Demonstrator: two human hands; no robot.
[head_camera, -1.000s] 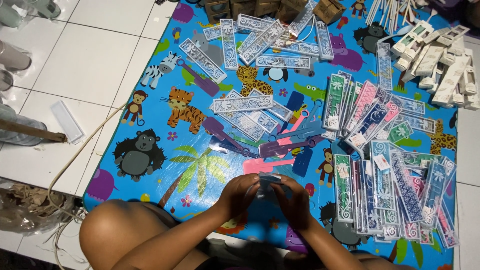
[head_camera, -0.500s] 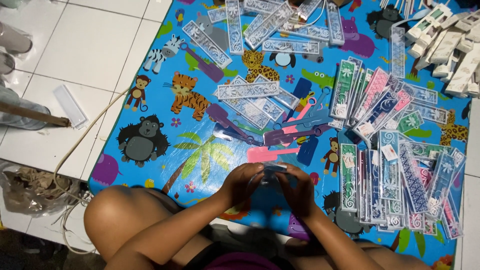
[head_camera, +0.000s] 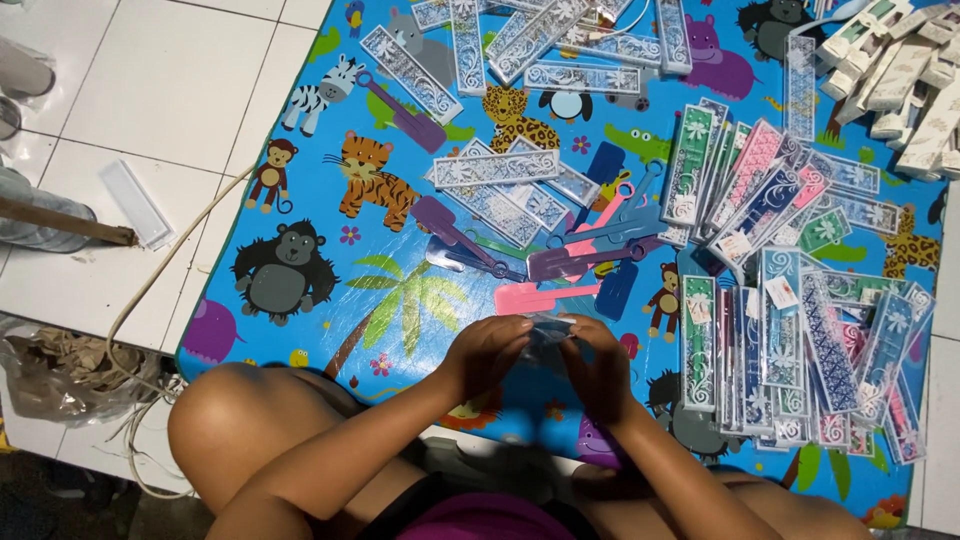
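Your left hand (head_camera: 487, 352) and right hand (head_camera: 598, 365) together pinch a small clear plastic sleeve (head_camera: 548, 331) at six o'clock; filled patterned packs (head_camera: 770, 350) stack at three o'clock, loose coloured combs (head_camera: 560, 262) remain unpacked at centre.

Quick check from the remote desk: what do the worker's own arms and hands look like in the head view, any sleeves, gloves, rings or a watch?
Both forearms are bare, with no sleeves reaching them. The left hand and right hand wear no gloves, and no watch or bracelet shows at either wrist. Rings cannot be made out at this size. A strip of magenta garment shows at the bottom edge.
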